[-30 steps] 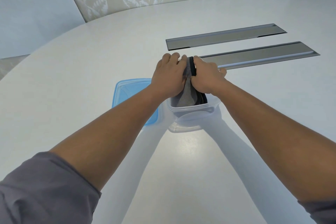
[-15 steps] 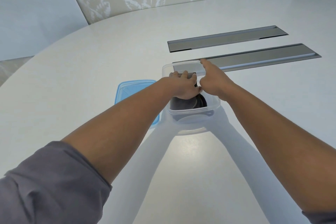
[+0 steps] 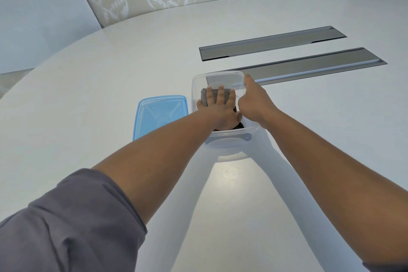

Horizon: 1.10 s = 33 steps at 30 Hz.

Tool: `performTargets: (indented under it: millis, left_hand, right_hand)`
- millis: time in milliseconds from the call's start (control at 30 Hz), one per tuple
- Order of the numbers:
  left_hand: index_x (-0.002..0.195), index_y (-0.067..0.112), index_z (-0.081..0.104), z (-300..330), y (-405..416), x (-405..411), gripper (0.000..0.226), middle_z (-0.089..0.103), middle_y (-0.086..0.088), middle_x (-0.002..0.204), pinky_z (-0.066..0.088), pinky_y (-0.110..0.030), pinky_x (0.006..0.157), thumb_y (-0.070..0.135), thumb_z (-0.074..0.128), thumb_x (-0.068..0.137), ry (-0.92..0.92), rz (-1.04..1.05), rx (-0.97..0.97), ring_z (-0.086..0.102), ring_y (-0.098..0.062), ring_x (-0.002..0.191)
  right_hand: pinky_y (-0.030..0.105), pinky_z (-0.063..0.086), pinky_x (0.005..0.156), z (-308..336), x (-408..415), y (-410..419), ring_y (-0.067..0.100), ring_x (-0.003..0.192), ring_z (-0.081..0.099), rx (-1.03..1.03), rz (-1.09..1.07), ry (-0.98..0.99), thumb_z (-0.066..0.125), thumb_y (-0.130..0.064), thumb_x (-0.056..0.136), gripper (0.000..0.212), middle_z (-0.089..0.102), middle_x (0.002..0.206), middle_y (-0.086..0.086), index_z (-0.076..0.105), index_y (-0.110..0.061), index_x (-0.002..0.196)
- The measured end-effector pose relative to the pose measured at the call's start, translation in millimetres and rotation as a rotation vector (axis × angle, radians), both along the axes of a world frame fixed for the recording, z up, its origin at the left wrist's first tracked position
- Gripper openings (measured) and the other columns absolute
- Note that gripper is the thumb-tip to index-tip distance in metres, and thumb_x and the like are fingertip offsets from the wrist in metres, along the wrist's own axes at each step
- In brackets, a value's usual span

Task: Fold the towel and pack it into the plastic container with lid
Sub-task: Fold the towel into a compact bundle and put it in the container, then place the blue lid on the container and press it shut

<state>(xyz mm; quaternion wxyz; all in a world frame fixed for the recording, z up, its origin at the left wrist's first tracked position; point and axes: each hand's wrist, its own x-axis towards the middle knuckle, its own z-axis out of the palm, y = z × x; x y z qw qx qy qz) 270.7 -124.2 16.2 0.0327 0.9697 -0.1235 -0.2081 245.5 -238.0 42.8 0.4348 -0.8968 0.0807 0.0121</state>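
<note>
Head view, left hand fingers spread flat on towel, right hand fingers gripping container rim

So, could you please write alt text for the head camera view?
A left hand presses a grey towel flat inside a clear container on a white table, while the right hand steadies its far rim. A blue lid lies just left of it.

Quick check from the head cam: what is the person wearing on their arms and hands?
Both hands, left hand and right hand, are bare: no gloves, rings or watch visible. The forearms are uncovered. A grey-purple short sleeve covers the left upper arm; a sliver of matching fabric shows at the right edge.
</note>
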Motion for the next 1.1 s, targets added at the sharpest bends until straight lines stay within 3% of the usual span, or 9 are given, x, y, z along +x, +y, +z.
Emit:
performTargets:
  millis: [333, 433, 500, 567, 633, 767, 867, 967, 1100]
  left_hand:
    - [0.161, 0.031, -0.016, 1.4, -0.6, -0.8, 0.083, -0.029, -0.003, 0.167, -0.014, -0.061, 0.120, 0.067, 0.028, 0.101, -0.039, -0.017, 0.008, -0.033, -0.037, 0.150]
    - [0.164, 0.027, -0.003, 6.0, 0.2, -1.4, 0.080, -0.009, -0.010, 0.172, -0.010, -0.059, 0.121, 0.065, 0.027, 0.100, -0.158, -0.083, 0.094, -0.012, -0.045, 0.155]
    - [0.163, 0.023, 0.015, 16.0, 2.7, -2.7, 0.072, 0.011, -0.012, 0.171, 0.005, -0.056, 0.124, 0.058, 0.030, 0.101, -0.195, -0.111, 0.086, 0.006, -0.045, 0.155]
    - [0.140, 0.019, 0.052, 31.6, 7.2, -5.0, 0.049, 0.047, -0.010, 0.152, 0.033, -0.047, 0.111, 0.046, 0.036, 0.102, -0.233, -0.136, 0.021, 0.039, -0.039, 0.142]
    - [0.103, 0.017, 0.060, 47.9, 13.3, -7.3, 0.023, 0.064, -0.005, 0.118, 0.043, -0.037, 0.085, 0.032, 0.043, 0.099, -0.352, -0.119, -0.085, 0.059, -0.032, 0.117]
    - [0.111, 0.014, 0.065, 76.0, 37.3, -6.0, 0.024, 0.064, -0.005, 0.113, 0.045, -0.034, 0.078, 0.018, 0.052, 0.091, -0.604, 0.144, -0.285, 0.062, -0.031, 0.103]
    - [0.108, 0.014, 0.062, 80.2, 61.9, -4.1, 0.025, 0.064, -0.005, 0.107, 0.043, -0.033, 0.073, 0.010, 0.053, 0.085, -0.525, 0.304, -0.253, 0.061, -0.030, 0.094]
    - [0.092, 0.013, 0.060, 67.6, 81.6, -1.3, 0.009, 0.063, -0.002, 0.090, 0.039, -0.029, 0.059, 0.019, 0.055, 0.087, -0.403, 0.363, -0.210, 0.059, -0.024, 0.076]
    - [0.075, 0.011, 0.048, 57.9, 93.8, 0.6, 0.024, 0.056, -0.004, 0.073, 0.033, -0.028, 0.052, 0.025, 0.050, 0.095, -0.353, 0.422, -0.301, 0.050, -0.022, 0.061]
  right_hand:
    - [0.041, 0.052, 0.094, -1.8, -0.2, -0.4, 0.030, 0.119, 0.056, -0.027, -0.007, 0.006, 0.046, 0.004, 0.088, 0.078, 0.052, 0.146, 0.011, 0.025, -0.023, 0.157]
    - [0.047, 0.052, 0.099, 2.4, -2.8, 1.3, 0.033, 0.122, 0.057, -0.106, 0.019, 0.024, 0.049, 0.003, 0.086, 0.082, 0.052, 0.147, 0.013, 0.020, -0.020, 0.159]
    - [0.048, 0.053, 0.095, 4.0, -3.8, 1.7, 0.033, 0.117, 0.059, -0.163, 0.033, 0.020, 0.052, 0.001, 0.084, 0.083, 0.056, 0.140, 0.013, 0.019, -0.018, 0.158]
    - [0.047, 0.054, 0.088, 4.1, -4.0, 1.8, 0.034, 0.109, 0.061, -0.210, 0.039, 0.003, 0.053, -0.002, 0.083, 0.078, 0.060, 0.131, 0.012, 0.023, -0.017, 0.154]
    - [0.047, 0.054, 0.086, 3.6, -4.1, 1.9, 0.035, 0.106, 0.061, -0.234, 0.040, -0.002, 0.051, -0.004, 0.085, 0.076, 0.061, 0.128, 0.012, 0.023, -0.017, 0.154]
    - [0.048, 0.054, 0.090, 4.1, -5.7, 2.6, 0.034, 0.113, 0.060, -0.243, 0.032, 0.016, 0.050, -0.002, 0.088, 0.082, 0.058, 0.137, 0.010, 0.015, -0.019, 0.160]
    - [0.050, 0.055, 0.092, 2.0, -5.0, 3.0, 0.033, 0.115, 0.060, -0.233, 0.028, 0.008, 0.055, -0.005, 0.089, 0.083, 0.056, 0.141, 0.009, 0.015, -0.022, 0.159]
    - [0.049, 0.057, 0.088, 0.2, -3.6, 2.7, 0.030, 0.109, 0.062, -0.217, 0.023, -0.005, 0.061, -0.007, 0.090, 0.081, 0.060, 0.135, 0.009, 0.019, -0.022, 0.157]
    - [0.047, 0.054, 0.089, 2.7, -5.9, 2.6, 0.033, 0.112, 0.060, -0.225, 0.033, 0.012, 0.053, -0.001, 0.091, 0.080, 0.058, 0.137, 0.012, 0.016, -0.019, 0.159]
